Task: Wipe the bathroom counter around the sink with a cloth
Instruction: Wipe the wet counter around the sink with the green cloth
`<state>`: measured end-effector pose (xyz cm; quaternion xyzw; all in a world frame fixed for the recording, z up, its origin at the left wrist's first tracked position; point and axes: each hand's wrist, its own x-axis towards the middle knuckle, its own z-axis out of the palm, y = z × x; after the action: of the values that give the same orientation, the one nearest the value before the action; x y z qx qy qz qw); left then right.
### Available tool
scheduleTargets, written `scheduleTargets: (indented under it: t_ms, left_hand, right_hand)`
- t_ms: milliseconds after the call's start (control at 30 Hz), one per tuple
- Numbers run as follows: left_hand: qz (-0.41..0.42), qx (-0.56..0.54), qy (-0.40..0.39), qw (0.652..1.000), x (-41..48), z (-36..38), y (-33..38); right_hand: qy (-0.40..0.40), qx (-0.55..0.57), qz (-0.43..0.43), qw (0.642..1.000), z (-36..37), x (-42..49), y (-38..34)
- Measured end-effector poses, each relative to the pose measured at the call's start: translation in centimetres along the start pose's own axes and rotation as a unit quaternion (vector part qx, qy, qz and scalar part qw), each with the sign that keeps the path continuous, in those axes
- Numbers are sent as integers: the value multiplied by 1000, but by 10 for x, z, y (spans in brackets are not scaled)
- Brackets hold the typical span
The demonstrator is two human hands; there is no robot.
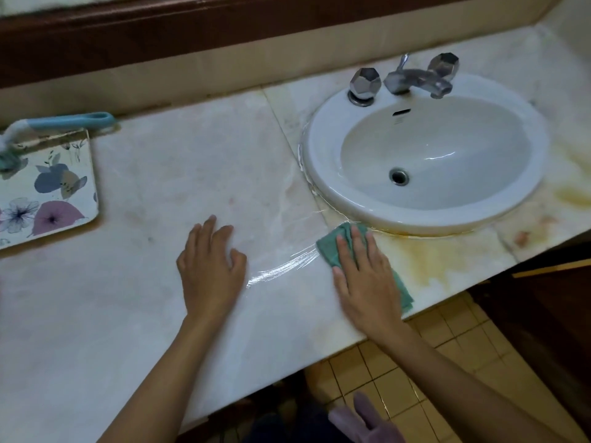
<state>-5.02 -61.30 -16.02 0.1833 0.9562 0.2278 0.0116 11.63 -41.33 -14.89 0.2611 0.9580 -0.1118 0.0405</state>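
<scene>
Your right grip (364, 276), fingers spread flat, presses the green cloth (331, 247) onto the worktop (192, 155) just near of the sink (319, 177) rim. Yellow stains (447, 263) lie immediately right. Your left grip (211, 266) rests loosely spread on the worktop, further left.

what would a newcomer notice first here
The right hand presses a green cloth flat on the counter just in front of the white sink, with a shiny wet streak curving off to its left. Yellowish stains spread over the counter right of the cloth. The left hand rests on the counter nearby, and a floral tray sits at the far left.
</scene>
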Motion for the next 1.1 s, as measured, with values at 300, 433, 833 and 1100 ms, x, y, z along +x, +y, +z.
scheduleTargets:
  t_ms: [300,433,833,1100]
  left_hand:
    - [-11,15,-5,1000,2,1,1]
    - [-19,8,2,1000,2,1,1]
    - [-20,-1,9,1000,3,0,3]
    - [-8,1,10,1000,1,-2,8]
  right_hand:
    - [1,39,-161,986,26,56,-105]
    - [-8,37,-137,990,22,126,-126]
    - [11,29,-96,995,6,50,-34]
    - [24,3,57,998,1,-11,36]
